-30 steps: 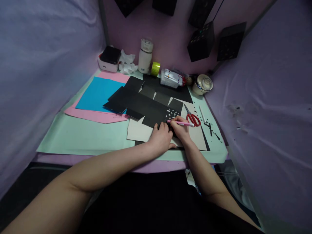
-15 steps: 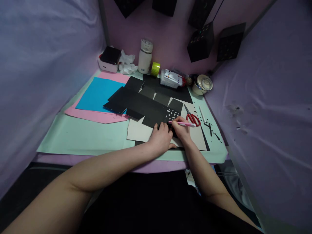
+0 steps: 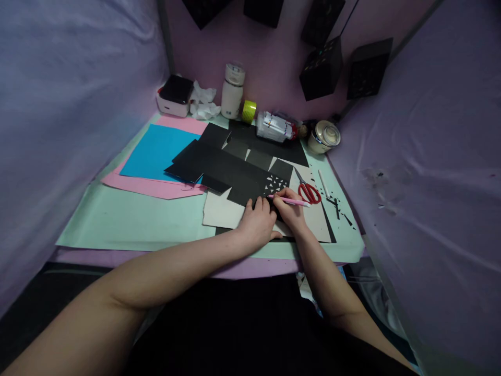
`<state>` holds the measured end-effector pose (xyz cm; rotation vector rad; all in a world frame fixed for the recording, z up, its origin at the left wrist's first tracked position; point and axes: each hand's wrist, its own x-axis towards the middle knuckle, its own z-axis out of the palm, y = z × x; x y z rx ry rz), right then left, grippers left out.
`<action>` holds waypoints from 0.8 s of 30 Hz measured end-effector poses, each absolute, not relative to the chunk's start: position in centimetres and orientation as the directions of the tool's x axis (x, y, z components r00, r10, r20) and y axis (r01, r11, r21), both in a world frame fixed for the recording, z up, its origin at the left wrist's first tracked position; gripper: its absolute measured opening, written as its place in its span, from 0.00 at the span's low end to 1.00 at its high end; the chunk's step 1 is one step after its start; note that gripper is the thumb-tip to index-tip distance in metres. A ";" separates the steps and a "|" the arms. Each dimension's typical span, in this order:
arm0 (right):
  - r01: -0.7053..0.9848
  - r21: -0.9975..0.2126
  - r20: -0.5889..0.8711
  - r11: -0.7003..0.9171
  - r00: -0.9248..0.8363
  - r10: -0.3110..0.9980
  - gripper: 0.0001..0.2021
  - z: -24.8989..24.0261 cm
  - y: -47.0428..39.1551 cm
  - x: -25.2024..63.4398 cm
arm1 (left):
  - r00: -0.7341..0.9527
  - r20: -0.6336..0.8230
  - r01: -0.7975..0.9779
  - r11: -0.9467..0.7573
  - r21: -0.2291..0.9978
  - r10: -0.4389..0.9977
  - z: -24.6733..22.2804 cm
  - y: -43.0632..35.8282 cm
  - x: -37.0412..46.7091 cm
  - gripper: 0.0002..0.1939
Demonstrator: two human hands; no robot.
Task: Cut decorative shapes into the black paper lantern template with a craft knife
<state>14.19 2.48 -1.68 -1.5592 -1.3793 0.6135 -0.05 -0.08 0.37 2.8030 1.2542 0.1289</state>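
My right hand (image 3: 290, 211) grips a slim pink pen-style craft knife (image 3: 291, 200) with a white end, its tip at the black card. Small triangular cut-outs (image 3: 275, 184) show white through that black card (image 3: 230, 162), which has notched flaps. Flat on the card's near edge lies my left hand (image 3: 258, 222), fingers spread and holding nothing. Beneath the card is a pale board (image 3: 219, 209), with more dark card under it. Red-handled scissors (image 3: 308, 190) rest just beyond my right hand. The blade tip is too small to make out.
Black scraps (image 3: 340, 208) and a white pen-like stick (image 3: 324, 183) lie at right. Blue (image 3: 156, 151) and pink sheets (image 3: 148, 189) are at left. Along the back stand a white bottle (image 3: 232, 94), yellow tape (image 3: 249, 111), a marker box (image 3: 274, 127) and a lidded jar (image 3: 324, 137). Black boxes (image 3: 321, 70) hang above.
The pink craft knife's rear end has swung slightly toward me and left, with my right hand shifting a little. My left hand stays in place on the card.
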 end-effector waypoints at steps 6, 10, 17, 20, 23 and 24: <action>0.462 -0.884 0.208 0.076 0.241 0.948 0.05 -1.8 2.5 14.2 | 0.662 0.063 0.740 -0.665 0.105 0.747 0.3 -0.1 -0.1 0.39; 0.455 -0.886 0.210 0.091 0.219 0.953 0.06 -1.9 2.6 14.3 | 0.658 0.062 0.743 -0.661 0.106 0.750 0.3 -0.1 -0.1 0.38; 0.445 -0.888 0.202 0.118 0.147 0.968 0.08 -2.1 2.9 14.2 | 0.664 0.056 0.738 -0.666 0.106 0.745 0.2 -0.1 0.0 0.37; 0.437 -0.890 0.200 0.128 0.125 0.972 0.09 -2.1 2.8 14.2 | 0.664 0.060 0.738 -0.666 0.103 0.745 0.1 -0.1 -0.1 0.37; 0.411 -0.898 0.236 0.159 0.145 0.961 0.11 -1.7 2.7 14.4 | 0.661 0.062 0.741 -0.664 0.103 0.748 0.1 -0.1 -0.1 0.38; 0.402 -0.900 0.253 0.172 0.157 0.955 0.12 -1.6 2.7 14.6 | 0.661 0.062 0.741 -0.663 0.104 0.748 0.1 0.0 -0.1 0.38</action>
